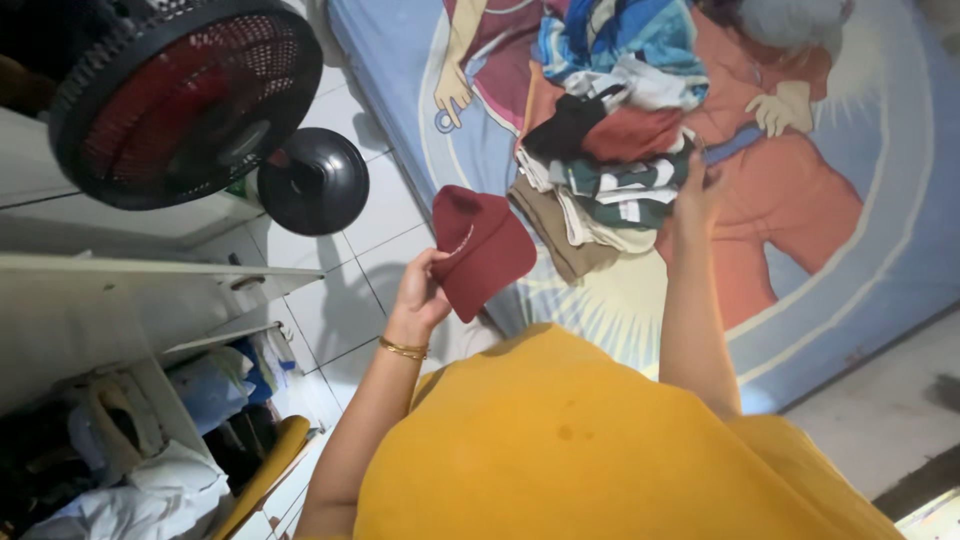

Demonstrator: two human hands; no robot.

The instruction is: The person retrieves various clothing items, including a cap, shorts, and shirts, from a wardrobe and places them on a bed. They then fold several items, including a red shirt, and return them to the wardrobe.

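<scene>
The left hand [420,295] grasps a folded dark-red garment [482,250] by its lower edge, above the bed's edge. The right hand [697,185] rests on the clothes pile [610,150] on the bed [880,200]; its fingers' state cannot be determined. The garment likely handles light and limp; support it along a fold.

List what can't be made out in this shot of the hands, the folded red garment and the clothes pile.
- Head view: right hand fingers sink into the clothes pile; their grip is hidden.
- Folded dark red garment in the left hand: its kind is unclear, folded.
- Pile's top is cut off by the frame edge.
- Shelf contents: dark and jumbled.
- Yellow shirt hides the bed edge below.
</scene>
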